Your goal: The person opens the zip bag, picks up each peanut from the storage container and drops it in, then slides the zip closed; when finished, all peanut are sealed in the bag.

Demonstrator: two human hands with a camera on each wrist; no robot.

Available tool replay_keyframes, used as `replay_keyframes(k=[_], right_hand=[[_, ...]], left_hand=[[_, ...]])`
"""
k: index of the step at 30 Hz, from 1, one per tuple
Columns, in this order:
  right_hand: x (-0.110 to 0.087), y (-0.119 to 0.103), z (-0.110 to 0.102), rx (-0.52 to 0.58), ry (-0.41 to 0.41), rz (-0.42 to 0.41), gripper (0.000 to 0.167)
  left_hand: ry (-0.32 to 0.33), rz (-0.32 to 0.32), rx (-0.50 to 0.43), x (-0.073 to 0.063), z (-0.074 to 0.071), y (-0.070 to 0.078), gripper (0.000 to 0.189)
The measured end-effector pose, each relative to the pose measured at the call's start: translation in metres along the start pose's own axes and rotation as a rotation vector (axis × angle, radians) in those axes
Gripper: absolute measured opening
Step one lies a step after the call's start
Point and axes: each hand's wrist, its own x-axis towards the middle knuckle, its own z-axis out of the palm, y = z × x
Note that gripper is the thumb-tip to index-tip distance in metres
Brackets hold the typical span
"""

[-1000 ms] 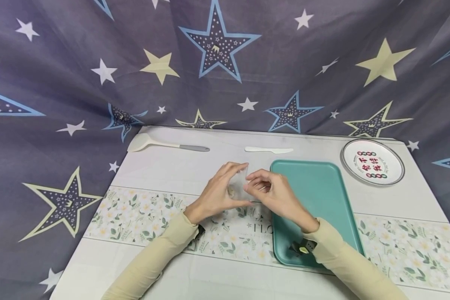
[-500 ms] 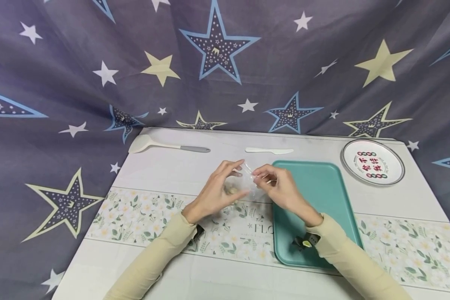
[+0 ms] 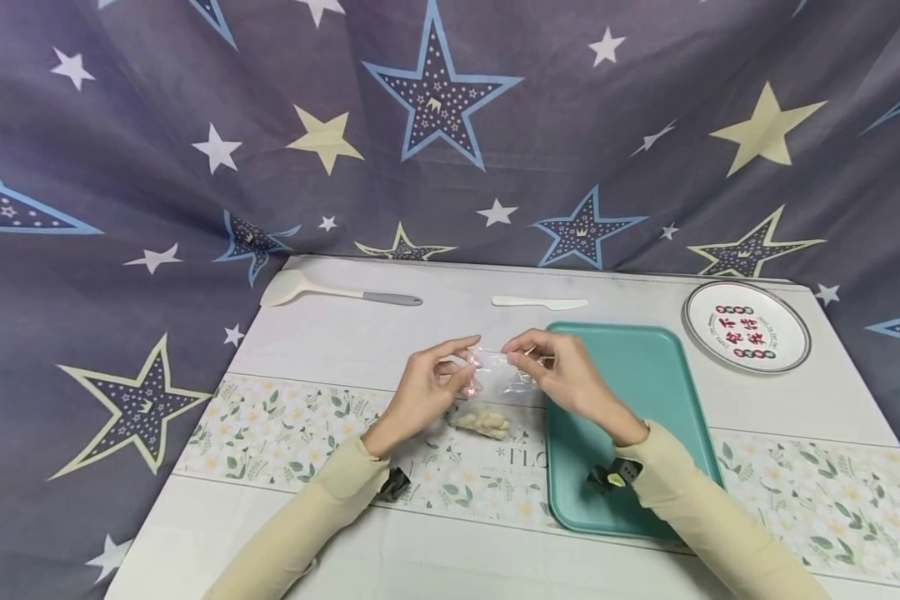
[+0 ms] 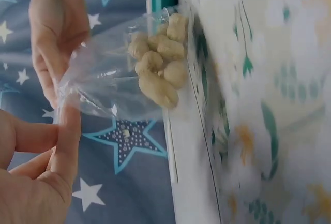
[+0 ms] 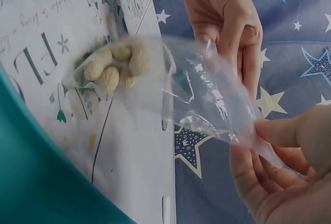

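Observation:
A clear plastic bag point(image 3: 497, 374) hangs between my hands, with several peanuts in their shells point(image 3: 485, 422) gathered at its bottom. My left hand point(image 3: 424, 383) pinches the left side of the bag's upper edge between thumb and fingers. On the other side my right hand point(image 3: 566, 375) pinches that edge, above the left rim of the teal tray point(image 3: 630, 490). In the left wrist view the peanuts point(image 4: 158, 61) sit low in the bag, just over the table. The right wrist view shows the bag's film point(image 5: 199, 94) stretched and creased toward my fingertips.
A white spatula with a grey handle point(image 3: 386, 297) lies at the back left. Right of it is a white knife point(image 3: 537, 301). The round white plate point(image 3: 780, 333) with red characters stands at the back right. A star-patterned curtain point(image 3: 540, 125) rises behind the table.
Earlier my left hand was spread around the bag. Now its fingers have closed on the upper edge, the hands are wider apart, and the peanuts hang visible below them.

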Motion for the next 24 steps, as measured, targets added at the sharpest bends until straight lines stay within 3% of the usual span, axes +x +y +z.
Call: replay_keyframes(k=[5, 14, 20, 24], right_hand=[[0.0, 0.002, 0.0, -0.003, -0.034, 0.01, 0.013], [0.009, 0.006, 0.005, -0.012, -0.049, 0.013, 0.015], [0.018, 0.008, 0.009, -0.014, -0.052, 0.012, 0.017], [0.024, 0.012, 0.013, -0.022, -0.036, 0.016, 0.015]], left_hand=[[-0.045, -0.062, -0.056, -0.007, 0.001, 0.004, 0.049], [0.113, -0.061, 0.022, 0.006, -0.006, -0.002, 0.03], [0.151, -0.102, -0.033, 0.021, -0.008, -0.005, 0.016], [0.159, -0.094, 0.002, 0.027, -0.007, -0.008, 0.013]])
